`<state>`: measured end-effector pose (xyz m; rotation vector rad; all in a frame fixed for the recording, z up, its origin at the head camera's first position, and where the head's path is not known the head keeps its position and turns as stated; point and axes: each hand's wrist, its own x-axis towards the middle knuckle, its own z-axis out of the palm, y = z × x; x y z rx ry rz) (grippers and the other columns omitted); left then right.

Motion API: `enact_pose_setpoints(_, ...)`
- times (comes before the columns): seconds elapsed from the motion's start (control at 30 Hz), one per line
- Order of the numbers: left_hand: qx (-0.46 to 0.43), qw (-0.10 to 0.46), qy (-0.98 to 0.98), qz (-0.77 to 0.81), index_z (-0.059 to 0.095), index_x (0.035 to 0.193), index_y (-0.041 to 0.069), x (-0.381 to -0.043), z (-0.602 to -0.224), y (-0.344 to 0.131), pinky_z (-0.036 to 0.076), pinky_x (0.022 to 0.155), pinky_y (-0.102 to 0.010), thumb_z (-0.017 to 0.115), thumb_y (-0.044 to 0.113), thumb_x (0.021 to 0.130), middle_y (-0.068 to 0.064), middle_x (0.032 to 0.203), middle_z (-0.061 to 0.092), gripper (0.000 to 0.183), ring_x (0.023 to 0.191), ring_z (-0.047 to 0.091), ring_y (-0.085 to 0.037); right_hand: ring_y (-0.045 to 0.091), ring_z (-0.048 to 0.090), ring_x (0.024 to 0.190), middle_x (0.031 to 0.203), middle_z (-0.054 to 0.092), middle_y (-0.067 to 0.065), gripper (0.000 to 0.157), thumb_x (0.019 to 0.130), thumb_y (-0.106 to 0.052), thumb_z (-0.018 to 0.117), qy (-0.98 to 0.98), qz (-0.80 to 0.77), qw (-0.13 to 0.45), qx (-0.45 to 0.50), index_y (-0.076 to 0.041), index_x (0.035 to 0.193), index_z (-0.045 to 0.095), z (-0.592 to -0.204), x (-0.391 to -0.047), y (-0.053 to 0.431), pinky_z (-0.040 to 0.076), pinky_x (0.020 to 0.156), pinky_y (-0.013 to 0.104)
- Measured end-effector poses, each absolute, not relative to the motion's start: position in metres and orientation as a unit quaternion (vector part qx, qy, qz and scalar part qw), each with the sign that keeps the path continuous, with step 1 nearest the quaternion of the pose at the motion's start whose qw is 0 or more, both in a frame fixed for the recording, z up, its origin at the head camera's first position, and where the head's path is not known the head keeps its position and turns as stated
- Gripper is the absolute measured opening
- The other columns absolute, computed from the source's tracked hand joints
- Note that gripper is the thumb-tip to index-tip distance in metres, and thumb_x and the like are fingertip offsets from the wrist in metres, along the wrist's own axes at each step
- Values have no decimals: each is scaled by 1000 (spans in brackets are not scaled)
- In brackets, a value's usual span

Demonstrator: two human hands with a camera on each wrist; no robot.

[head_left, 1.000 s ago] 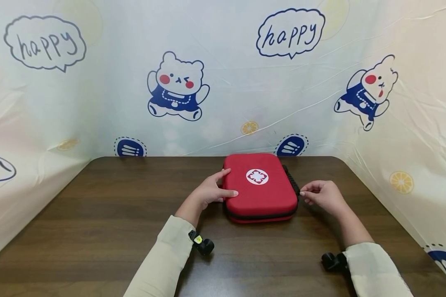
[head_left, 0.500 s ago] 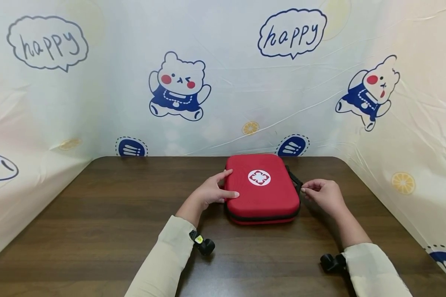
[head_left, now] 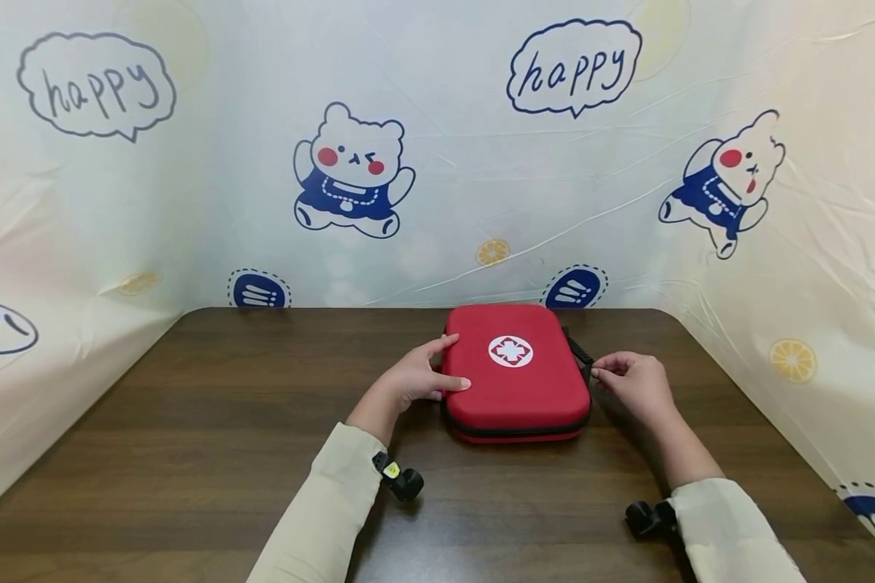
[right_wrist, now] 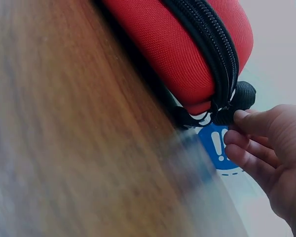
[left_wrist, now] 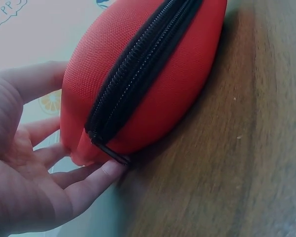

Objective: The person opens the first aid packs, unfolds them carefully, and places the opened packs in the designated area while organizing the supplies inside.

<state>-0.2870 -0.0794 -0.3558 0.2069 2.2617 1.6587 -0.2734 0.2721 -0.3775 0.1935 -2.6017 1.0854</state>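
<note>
A red first-aid case (head_left: 518, 393) with a white round emblem lies flat on the table, its black zipper (left_wrist: 138, 71) closed along the side seen in the left wrist view. My left hand (head_left: 417, 376) holds the case's left side, thumb on the lid and the other fingers against the side. In the left wrist view, one fingertip is right at a dangling zipper pull (left_wrist: 111, 152). At the case's right side, my right hand (head_left: 636, 385) pinches the black carrying strap (right_wrist: 242, 98) between thumb and forefinger, beside the zipper's corner. The pinched spot is partly hidden by the thumb.
The dark wooden table (head_left: 262, 453) runs up to a printed cloth backdrop (head_left: 437, 162) behind and on both sides. A small black camera (head_left: 401, 482) is worn on the left wrist, and another camera (head_left: 650, 518) on the right.
The strap has swung slightly outward from the case's right side, my right fingertips shifting a little farther back with it. My left hand keeps its hold; the view has shifted slightly.
</note>
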Motion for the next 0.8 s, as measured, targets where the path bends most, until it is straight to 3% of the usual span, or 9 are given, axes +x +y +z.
enact_pose_setpoints(0.23,60,158,790,589,46,147,27,-289,-356,-85,57,77,-35,80,16,78,-12,148,39,78,120,47,-31,19,67,63,75,70,12,11,86,-3,72,-888,446,71,87,7,90,71,-379,-273,278,57,59,26)
enact_pose_setpoints(0.4,32,125,788,601,57,138,23,-292,-359,-90,56,70,-30,78,17,81,-11,143,45,61,98,59,-25,22,68,65,79,70,15,13,86,-1,72,-870,480,12,109,10,93,69,-379,-273,280,59,62,32)
enact_pose_setpoints(0.63,-9,30,795,606,72,117,15,-297,-369,-94,53,63,-29,76,21,86,-8,114,67,32,78,62,-18,25,68,68,81,70,14,13,87,-2,71,-860,495,-32,117,9,94,69,-376,-271,270,59,65,35)
enact_pose_setpoints(0.8,-25,-5,805,592,75,107,14,-299,-373,-94,50,61,-31,78,29,83,-7,101,67,28,67,55,-19,23,68,69,83,70,15,12,86,1,70,-849,512,-43,125,11,93,68,-377,-270,264,59,66,36)
